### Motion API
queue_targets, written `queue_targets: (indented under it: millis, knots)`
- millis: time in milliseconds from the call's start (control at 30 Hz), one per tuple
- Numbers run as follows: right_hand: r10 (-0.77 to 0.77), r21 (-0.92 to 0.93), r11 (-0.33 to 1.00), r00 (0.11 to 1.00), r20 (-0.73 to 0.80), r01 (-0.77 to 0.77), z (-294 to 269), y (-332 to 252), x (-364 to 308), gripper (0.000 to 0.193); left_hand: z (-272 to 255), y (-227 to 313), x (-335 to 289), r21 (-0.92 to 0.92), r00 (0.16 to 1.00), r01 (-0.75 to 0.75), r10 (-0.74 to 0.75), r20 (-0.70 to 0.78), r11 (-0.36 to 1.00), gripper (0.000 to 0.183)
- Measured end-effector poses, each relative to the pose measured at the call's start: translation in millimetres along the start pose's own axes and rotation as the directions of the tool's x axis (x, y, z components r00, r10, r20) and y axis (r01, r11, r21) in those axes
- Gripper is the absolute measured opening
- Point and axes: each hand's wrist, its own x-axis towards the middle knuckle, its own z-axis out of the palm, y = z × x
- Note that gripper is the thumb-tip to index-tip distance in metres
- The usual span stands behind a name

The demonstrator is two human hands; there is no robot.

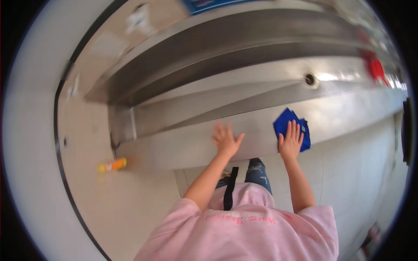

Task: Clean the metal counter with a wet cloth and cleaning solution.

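A long stainless steel trough sink (174, 152) stretches across in front of me. On its near ledge lies a folded dark blue cloth (285, 119). My right hand (291, 141) rests flat on that cloth, fingers stretched out and the palm pressing it to the metal. To the left of it, my left hand (226, 139) is spread over the same ledge with nothing in it. Whether its palm touches the steel I cannot tell.
A round drain hole (310, 80) sits in the basin, right of centre. Something red (378, 69) is at the sink's far right. A yellow and orange bottle (112, 165) lies beyond the left end. A blue panel (213, 5) shows at the top.
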Motion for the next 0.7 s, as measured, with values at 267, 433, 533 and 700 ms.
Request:
queue_targets:
  millis: [267, 433, 533, 700]
  knots:
    - [-0.170, -0.023, 0.984, 0.970, 0.174, 0.177, 2, -104, -62, 0.073, -17, -172, -148, -0.257, 0.942, -0.235, 0.155, -0.298, 0.937, 0.068]
    - [-0.382, 0.042, 0.923, 0.905, 0.186, 0.381, -35, -204, -53, 0.074, -2, -324, -315, -0.350, 0.934, 0.349, -0.354, 0.050, 0.869, 0.050]
    - [-0.488, 0.074, 0.871, 0.838, 0.246, 0.486, -32, -249, -67, 0.076, 10, -387, -417, -0.180, 0.690, 0.711, -0.623, 0.369, 0.680, 0.059]
    - [-0.665, 0.134, 0.738, 0.678, 0.312, 0.662, -56, -349, -106, 0.076, 40, -446, -573, -0.175, 0.120, 0.983, -0.891, 0.437, 0.047, 0.057]
